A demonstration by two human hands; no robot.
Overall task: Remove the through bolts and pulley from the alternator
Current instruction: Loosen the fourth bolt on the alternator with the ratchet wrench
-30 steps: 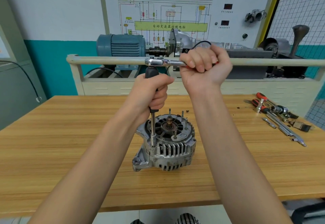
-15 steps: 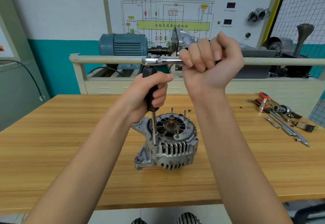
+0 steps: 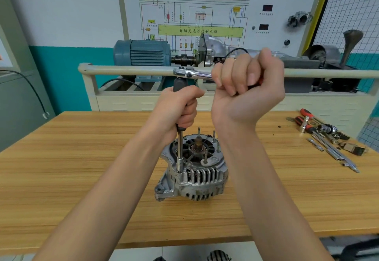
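Note:
A silver alternator [image 3: 194, 176] stands on the wooden table [image 3: 82, 178], its open end up, with several thin studs sticking out of the top. A long socket extension [image 3: 180, 150] stands upright on a bolt at the housing's left rim. My left hand [image 3: 178, 109] grips the extension's black handle. A chrome ratchet [image 3: 192, 73] sits across the top of that handle, and my right hand [image 3: 246, 88] grips its handle in a fist, wrist turned toward me. The pulley is hidden under the alternator.
Loose tools [image 3: 328, 135], red-handled drivers, sockets and bars, lie at the table's right back corner. A rail [image 3: 127, 70] runs along a training bench behind the table, with a blue motor [image 3: 143, 52] and gearbox on it. A cable [image 3: 30, 88] hangs at left.
My right hand has swung the ratchet handle slightly toward me and to the right. The left hand keeps the extension upright on the same bolt.

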